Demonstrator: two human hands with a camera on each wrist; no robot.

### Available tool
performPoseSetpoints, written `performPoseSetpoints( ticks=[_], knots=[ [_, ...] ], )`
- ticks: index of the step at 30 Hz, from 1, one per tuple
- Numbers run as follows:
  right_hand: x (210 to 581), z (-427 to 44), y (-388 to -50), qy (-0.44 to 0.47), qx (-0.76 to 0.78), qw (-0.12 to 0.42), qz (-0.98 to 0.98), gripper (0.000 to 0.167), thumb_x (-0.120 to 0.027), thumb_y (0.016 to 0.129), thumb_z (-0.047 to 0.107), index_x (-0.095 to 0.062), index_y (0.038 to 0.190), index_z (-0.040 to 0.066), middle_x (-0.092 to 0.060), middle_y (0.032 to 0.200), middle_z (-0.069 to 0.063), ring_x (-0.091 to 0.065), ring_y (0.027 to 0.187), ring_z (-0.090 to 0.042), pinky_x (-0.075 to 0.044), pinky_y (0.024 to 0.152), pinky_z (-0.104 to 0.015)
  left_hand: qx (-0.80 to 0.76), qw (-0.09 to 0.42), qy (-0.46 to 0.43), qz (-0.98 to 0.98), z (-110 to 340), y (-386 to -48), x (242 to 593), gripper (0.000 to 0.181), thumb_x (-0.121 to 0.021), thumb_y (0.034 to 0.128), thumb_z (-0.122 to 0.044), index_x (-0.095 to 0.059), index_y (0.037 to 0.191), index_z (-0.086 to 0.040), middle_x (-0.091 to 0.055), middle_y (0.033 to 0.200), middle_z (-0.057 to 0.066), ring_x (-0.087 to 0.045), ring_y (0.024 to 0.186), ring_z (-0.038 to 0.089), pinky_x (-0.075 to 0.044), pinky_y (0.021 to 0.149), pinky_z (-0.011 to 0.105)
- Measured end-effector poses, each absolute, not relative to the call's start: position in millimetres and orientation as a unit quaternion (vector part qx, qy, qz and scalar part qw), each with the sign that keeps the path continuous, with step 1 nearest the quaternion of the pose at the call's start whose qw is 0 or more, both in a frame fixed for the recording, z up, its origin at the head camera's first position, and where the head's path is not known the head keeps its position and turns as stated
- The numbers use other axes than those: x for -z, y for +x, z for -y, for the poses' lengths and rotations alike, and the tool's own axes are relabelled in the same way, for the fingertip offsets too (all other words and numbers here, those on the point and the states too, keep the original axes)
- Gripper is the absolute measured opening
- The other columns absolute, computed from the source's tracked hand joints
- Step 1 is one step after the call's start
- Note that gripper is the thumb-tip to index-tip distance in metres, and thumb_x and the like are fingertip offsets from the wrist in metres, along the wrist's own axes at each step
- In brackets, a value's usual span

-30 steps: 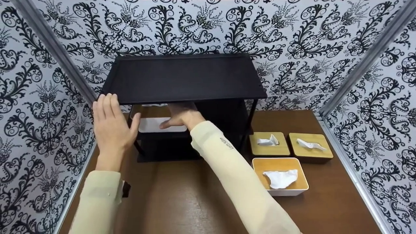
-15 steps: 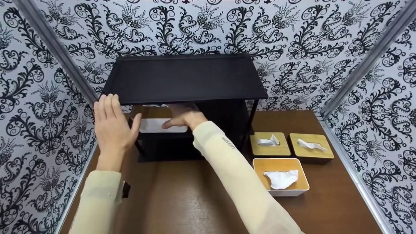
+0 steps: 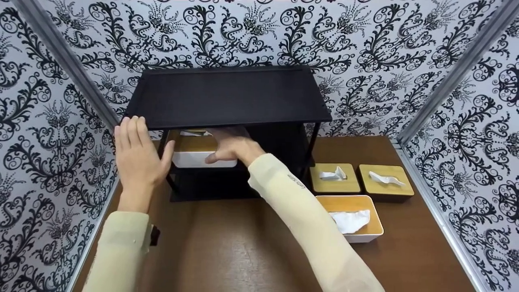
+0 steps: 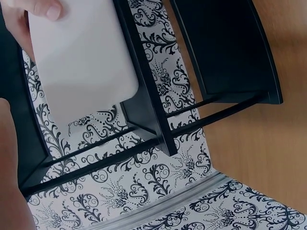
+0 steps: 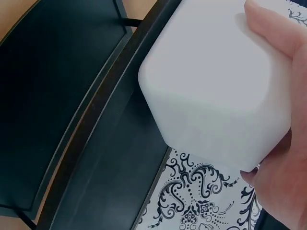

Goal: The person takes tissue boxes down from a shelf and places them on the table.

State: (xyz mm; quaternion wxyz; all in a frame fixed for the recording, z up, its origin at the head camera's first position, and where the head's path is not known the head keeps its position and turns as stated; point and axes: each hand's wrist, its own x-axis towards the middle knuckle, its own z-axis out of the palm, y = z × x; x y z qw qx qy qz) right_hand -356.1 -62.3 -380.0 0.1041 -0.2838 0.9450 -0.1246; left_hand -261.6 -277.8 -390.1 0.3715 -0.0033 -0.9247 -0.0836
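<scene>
A white tissue box (image 3: 192, 159) with a wood-coloured lid (image 3: 190, 144) is at the left of the middle level of a black shelf unit (image 3: 227, 95). My right hand (image 3: 235, 148) grips its right end, thumb across the white front; in the right wrist view the fingers curl behind the box (image 5: 216, 72). The top board hides the box's back part and most of those fingers. My left hand (image 3: 140, 158) rests its straight fingertips at the top board's front left corner. The left wrist view catches the box (image 4: 81, 57) beside the shelf's edge.
On the brown table (image 3: 227, 239), right of the shelf, sit two dark boxes with wooden lids, a near one (image 3: 335, 184) and a far-right one (image 3: 387, 192). Another white tissue box (image 3: 361, 238) stands in front of them. Patterned walls (image 3: 478, 162) enclose the table.
The tissue box in my right hand has come slightly forward and to the right, and the hand has shifted right with it. My left hand stays at the shelf corner.
</scene>
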Motion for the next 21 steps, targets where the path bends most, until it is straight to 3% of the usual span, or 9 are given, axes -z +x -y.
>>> performPoseSetpoints(
  ticks=[7, 14, 21],
  knots=[
    [380.1, 56.0, -342.0, -0.3, 0.088, 0.075, -0.947, 0.111, -0.07, 0.07, 0.07, -0.009, 0.156, 0.038, -0.02, 0.163, -0.003, -0.014, 0.152, -0.028, -0.009, 0.125, -0.048, 0.075, 0.353, 0.002, 0.933, 278.8, -260.0, 387.9, 0.082, -0.053, 0.0911, -0.049, -0.024, 0.146, 0.004, -0.03, 0.147, 0.028, -0.024, 0.143, 0.041, -0.009, 0.126, 0.048],
    [386.1, 49.0, -328.4, -0.33, 0.032, -0.012, -0.943, 0.126, -0.068, 0.062, 0.079, -0.005, 0.158, 0.026, -0.017, 0.162, -0.012, -0.017, 0.149, -0.034, -0.018, 0.123, -0.05, 0.075, 0.35, 0.003, 0.934, 278.9, -259.9, 387.2, 0.082, -0.052, 0.0916, -0.05, -0.024, 0.146, 0.004, -0.03, 0.148, 0.029, -0.024, 0.143, 0.041, -0.006, 0.126, 0.045],
    [388.0, 33.8, -317.0, -0.351, 0.0, -0.066, -0.934, 0.13, -0.068, 0.056, 0.082, -0.018, 0.156, 0.016, -0.03, 0.154, -0.012, -0.026, 0.142, -0.035, -0.025, 0.12, -0.051, 0.078, 0.362, -0.006, 0.929, 279.9, -260.4, 388.8, 0.081, -0.042, 0.0936, -0.055, -0.024, 0.146, 0.004, -0.031, 0.147, 0.029, -0.025, 0.142, 0.041, -0.009, 0.126, 0.046]
  ],
)
